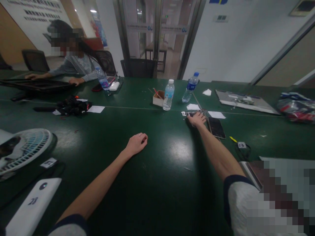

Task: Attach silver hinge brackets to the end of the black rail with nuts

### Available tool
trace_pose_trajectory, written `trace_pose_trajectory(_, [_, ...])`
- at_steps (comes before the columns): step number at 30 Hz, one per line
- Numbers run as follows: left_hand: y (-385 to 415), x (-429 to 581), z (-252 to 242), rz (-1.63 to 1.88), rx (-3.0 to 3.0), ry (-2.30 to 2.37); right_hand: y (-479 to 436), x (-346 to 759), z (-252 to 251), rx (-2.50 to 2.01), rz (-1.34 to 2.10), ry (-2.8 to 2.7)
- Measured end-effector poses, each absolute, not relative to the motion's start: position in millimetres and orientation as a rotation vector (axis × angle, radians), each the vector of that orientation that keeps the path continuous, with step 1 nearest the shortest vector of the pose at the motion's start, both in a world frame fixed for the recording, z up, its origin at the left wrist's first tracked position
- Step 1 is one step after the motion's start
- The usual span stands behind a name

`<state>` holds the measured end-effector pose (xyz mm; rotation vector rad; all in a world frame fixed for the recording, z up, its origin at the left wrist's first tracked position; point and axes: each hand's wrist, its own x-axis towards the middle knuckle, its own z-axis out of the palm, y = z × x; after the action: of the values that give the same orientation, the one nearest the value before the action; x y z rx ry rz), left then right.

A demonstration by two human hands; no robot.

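My left hand [137,142] rests on the dark green table [157,170] with its fingers curled in, and nothing shows in them. Farther forward, my right hand [197,118] reaches out with its fingers spread, lying over a flat black-and-white patterned piece [183,113]. Most of that piece is hidden under the palm, so its kind is unclear. Just right of this hand lies a dark-screened phone [216,127]. Two white paper pieces lie close by, a crumpled one [193,107] behind the hand and a flat slip [216,114] to its right.
A water bottle [168,95] stands beside a small box [158,98] holding pens. Another bottle [191,88] leans in view behind. A fan [29,147] and white power bank [34,206] are at left. Across the table sits a person [76,62]. A grey board [246,101] lies at right.
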<state>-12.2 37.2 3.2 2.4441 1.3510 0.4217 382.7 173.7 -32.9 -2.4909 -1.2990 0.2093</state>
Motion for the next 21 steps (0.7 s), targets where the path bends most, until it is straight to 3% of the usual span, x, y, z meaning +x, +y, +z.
trace_pose_trajectory(21, [38, -14, -1, 0.438, 2.463, 1.367, 134, 400, -12, -2.418, 0.227, -1.708])
